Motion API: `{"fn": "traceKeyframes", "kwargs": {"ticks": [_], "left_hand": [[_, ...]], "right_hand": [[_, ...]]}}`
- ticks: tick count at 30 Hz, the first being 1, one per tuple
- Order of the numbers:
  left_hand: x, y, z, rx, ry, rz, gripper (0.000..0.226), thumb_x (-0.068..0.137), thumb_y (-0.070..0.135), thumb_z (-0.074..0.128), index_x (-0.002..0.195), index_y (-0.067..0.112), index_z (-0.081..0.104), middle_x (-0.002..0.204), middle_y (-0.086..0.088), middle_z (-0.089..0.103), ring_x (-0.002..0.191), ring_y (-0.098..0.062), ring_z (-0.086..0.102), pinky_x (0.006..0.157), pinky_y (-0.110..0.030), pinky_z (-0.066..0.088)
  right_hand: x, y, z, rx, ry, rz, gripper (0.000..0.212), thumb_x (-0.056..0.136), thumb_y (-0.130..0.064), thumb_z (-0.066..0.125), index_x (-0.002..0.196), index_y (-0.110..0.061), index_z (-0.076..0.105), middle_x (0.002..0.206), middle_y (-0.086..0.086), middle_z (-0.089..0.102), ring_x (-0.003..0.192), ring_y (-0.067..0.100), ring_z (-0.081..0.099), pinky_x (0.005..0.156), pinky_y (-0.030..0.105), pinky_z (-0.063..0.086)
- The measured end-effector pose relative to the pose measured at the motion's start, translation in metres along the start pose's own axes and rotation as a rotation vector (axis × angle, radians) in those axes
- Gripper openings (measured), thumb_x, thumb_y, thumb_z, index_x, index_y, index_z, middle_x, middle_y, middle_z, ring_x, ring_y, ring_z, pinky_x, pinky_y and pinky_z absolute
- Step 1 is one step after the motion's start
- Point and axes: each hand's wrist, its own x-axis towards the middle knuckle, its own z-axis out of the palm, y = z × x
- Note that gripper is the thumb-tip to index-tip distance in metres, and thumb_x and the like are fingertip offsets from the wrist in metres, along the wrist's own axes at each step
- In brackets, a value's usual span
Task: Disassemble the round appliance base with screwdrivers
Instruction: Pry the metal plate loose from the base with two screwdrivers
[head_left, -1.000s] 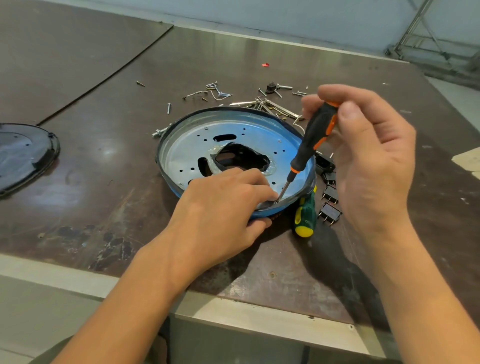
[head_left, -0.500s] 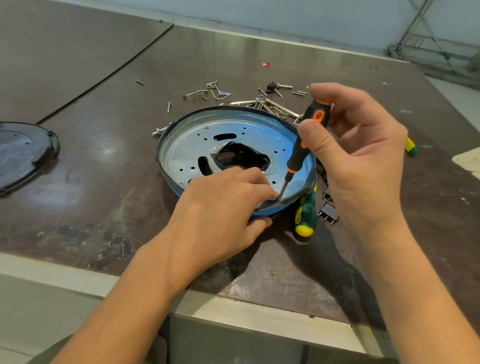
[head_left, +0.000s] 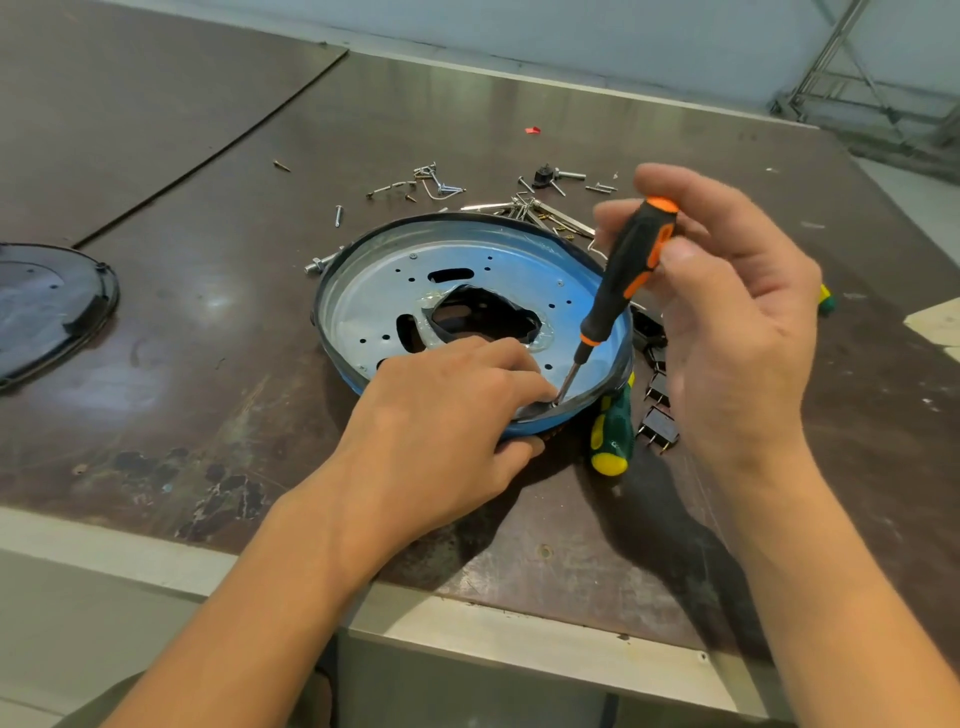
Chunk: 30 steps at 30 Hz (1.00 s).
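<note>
The round appliance base (head_left: 467, 265), a shallow blue-tinted metal dish with a dark rim and a ragged black hole in its middle, lies on the brown table. My left hand (head_left: 436, 421) presses on its near rim, fingers inside the dish and thumb under the edge. My right hand (head_left: 727, 312) pinches the top of a black-and-orange screwdriver (head_left: 623, 275), which stands tilted. Its tip rests at the near inner rim beside my left fingertips. A green-and-yellow screwdriver (head_left: 610, 436) lies against the dish's near right edge.
Loose screws and metal pins (head_left: 519, 202) are scattered behind the dish. Small black pronged parts (head_left: 657, 415) lie to its right. A black round cover (head_left: 47, 306) sits at the far left. The table's front edge (head_left: 467, 618) runs close below my forearms.
My right hand's fingers have shifted around the screwdriver handle, turning it, while the tip stays at the same spot on the rim. My left hand has not moved.
</note>
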Motion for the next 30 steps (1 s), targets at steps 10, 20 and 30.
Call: {"fn": "traceKeyframes", "kwargs": {"ticks": [10,20,30], "left_hand": [[0.000,0.001,-0.001,0.007,0.004,0.004,0.041,0.088,0.056,0.058,0.128,0.044,0.059,0.124,0.023,0.057,0.113,-0.003,0.056,0.071,-0.032,0.058],[-0.001,0.001,-0.003,-0.007,-0.020,0.001,0.041,0.089,0.057,0.057,0.128,0.044,0.058,0.123,0.022,0.056,0.112,-0.004,0.054,0.068,-0.033,0.057],[-0.002,-0.005,-0.004,-0.062,-0.078,0.058,0.054,0.086,0.066,0.055,0.135,0.044,0.052,0.141,0.019,0.043,0.130,-0.003,0.035,0.072,-0.026,0.047]], "right_hand": [[0.004,0.005,-0.009,0.058,0.070,0.059,0.032,0.102,0.002,0.046,0.129,0.001,0.062,0.110,0.012,0.073,0.105,0.031,0.071,0.093,0.040,0.055],[0.003,0.007,-0.008,-0.002,0.043,0.035,0.031,0.101,0.001,0.054,0.131,0.000,0.061,0.115,0.013,0.073,0.108,0.035,0.070,0.097,0.046,0.056],[0.001,0.004,-0.004,-0.025,0.012,0.002,0.029,0.102,0.002,0.055,0.129,-0.002,0.063,0.111,0.010,0.073,0.102,0.025,0.071,0.089,0.038,0.057]]}}
